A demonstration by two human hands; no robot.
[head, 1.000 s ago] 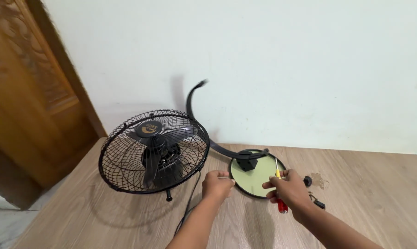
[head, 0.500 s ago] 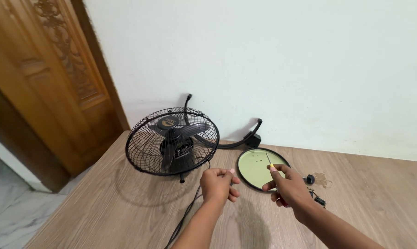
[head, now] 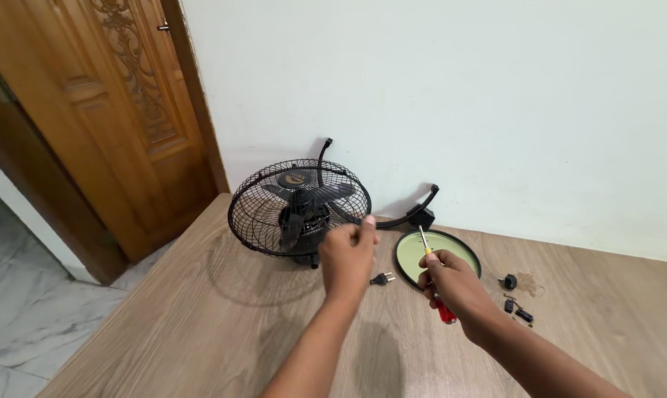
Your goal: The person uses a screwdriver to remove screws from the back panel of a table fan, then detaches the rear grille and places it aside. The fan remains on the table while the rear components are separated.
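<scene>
A black table fan with a round wire cage lies tilted on the wooden table, close against the white wall. A curved black bracket arm runs along the foot of the wall behind it, ending in a small black block. Just in front of that arm lies a round base plate, pale green inside with a black rim, flat on the table. A black two-pin plug rests on the wood between the two hands. To the right of the plate sit a small black knob and, a little nearer the person, a couple of small black parts. A carved wooden door stands at the left, beyond the table edge, with grey marble floor below it.

The left hand is raised in front of the fan's lower right edge, its fingers curled into a loose fist with thumb and forefinger pinched together (whether anything sits between them cannot be told). It hides part of the cage.

The right hand is closed around a screwdriver; the red handle pokes out below the palm, a yellow collar shows above the fingers, and the thin shaft points up and away over the near edge of the base plate. The hand covers the plate's lower left rim.
</scene>
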